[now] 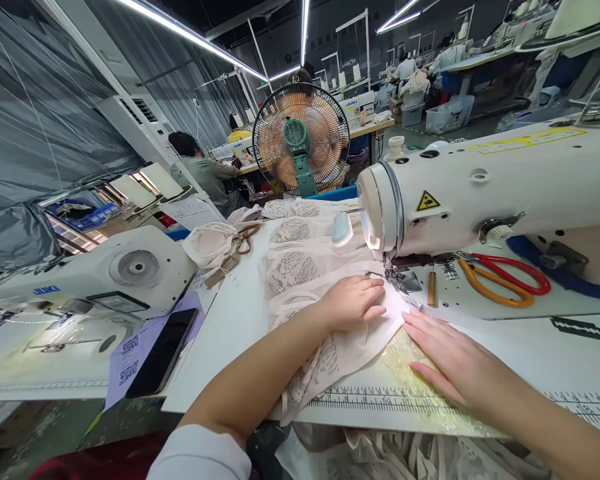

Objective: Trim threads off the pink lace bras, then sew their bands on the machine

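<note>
Pale lace fabric (293,270) lies in a row of joined pieces across the white table, running up to the needle area of the white sewing machine (450,193). My left hand (353,303) rests flat on the fabric just left of the needle, its fingers stretched out. To the right of it, my right hand (445,353) lies palm down with fingers extended, the fingertips at the fabric's right edge. Beneath that hand is a yellowish taped patch (405,363) on the table. The presser foot partly hides the fabric's far edge.
Orange-and-red scissors (497,280), a small wooden-handled tool (432,289) and a black blade (577,328) lie right of the needle. A black phone (164,353) is at the left beside a second machine (130,270). Behind the table stands a large fan (300,140); a person (205,170) sits beyond.
</note>
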Tool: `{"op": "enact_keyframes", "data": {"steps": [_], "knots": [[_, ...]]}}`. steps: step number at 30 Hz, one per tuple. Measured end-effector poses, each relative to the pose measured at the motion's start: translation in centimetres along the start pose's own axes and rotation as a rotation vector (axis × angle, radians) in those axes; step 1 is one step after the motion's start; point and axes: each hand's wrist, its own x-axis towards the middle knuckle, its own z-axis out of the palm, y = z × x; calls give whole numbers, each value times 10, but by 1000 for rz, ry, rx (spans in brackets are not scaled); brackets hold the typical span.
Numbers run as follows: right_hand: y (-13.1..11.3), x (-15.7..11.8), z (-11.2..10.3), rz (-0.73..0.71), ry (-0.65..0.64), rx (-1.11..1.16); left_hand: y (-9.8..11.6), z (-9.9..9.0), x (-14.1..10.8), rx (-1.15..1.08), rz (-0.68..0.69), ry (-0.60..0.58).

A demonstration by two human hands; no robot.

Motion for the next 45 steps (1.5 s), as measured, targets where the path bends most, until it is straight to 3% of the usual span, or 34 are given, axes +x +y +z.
{"op": "enact_keyframes", "data": {"steps": [18, 30, 35, 40, 45], "knots": [[-1, 3, -2, -2, 16, -17, -7, 1, 4, -7, 70, 60], [-1, 5, -3, 4, 6, -30, -21, -5, 9, 51, 80, 18], [-1, 3, 1, 24, 19, 12, 2, -18, 6, 47, 43, 15], [-1, -1, 5, 60, 63, 78, 43, -8, -8, 46, -14, 72], [0, -2, 6, 73, 36, 91, 38, 0, -15, 115, 44, 69]]}}
